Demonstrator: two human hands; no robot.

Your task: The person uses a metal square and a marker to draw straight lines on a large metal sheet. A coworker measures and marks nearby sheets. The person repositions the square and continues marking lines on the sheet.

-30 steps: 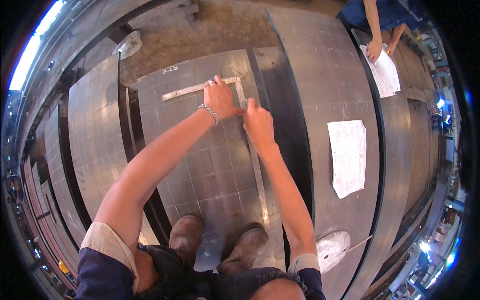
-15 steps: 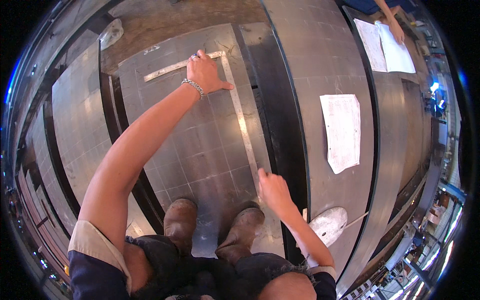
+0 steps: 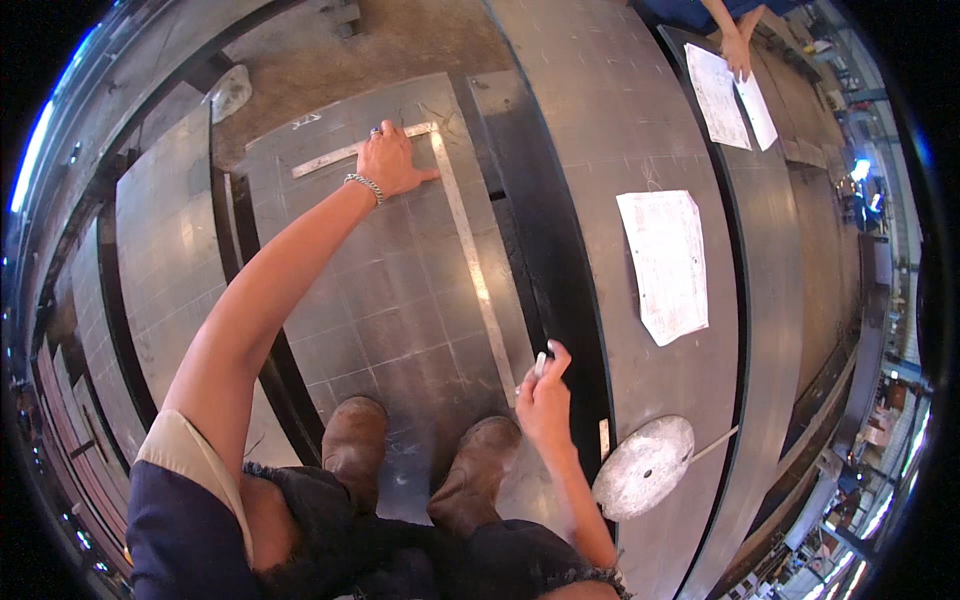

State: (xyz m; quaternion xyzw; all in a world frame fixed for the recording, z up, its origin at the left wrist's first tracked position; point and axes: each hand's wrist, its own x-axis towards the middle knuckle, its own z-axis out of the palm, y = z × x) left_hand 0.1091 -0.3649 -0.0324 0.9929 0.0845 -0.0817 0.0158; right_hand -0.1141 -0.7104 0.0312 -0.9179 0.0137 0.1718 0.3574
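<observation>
A worn steel square (image 3: 465, 235) lies on a grey metal plate (image 3: 370, 290) marked with a grid of thin pale lines. My left hand (image 3: 390, 163) holds the square down near its corner, fingers bent over the short arm and thumb stretched toward the long arm. By the near end of the long arm, my right hand (image 3: 545, 405) is raised and closed round a short stick of white chalk (image 3: 541, 363). My boots (image 3: 355, 440) stand on the near part of the plate.
On the plate to the right lie printed sheets (image 3: 665, 265) and a mottled white disc (image 3: 648, 468) with a small hole. Dark gaps (image 3: 560, 260) separate the plates. A co-worker's hands (image 3: 736, 52) handle more papers (image 3: 718, 95) at the far right.
My right hand has lifted from the square's near end and turned, bringing the chalk into sight. My left hand stays on the square. The co-worker's papers have shifted.
</observation>
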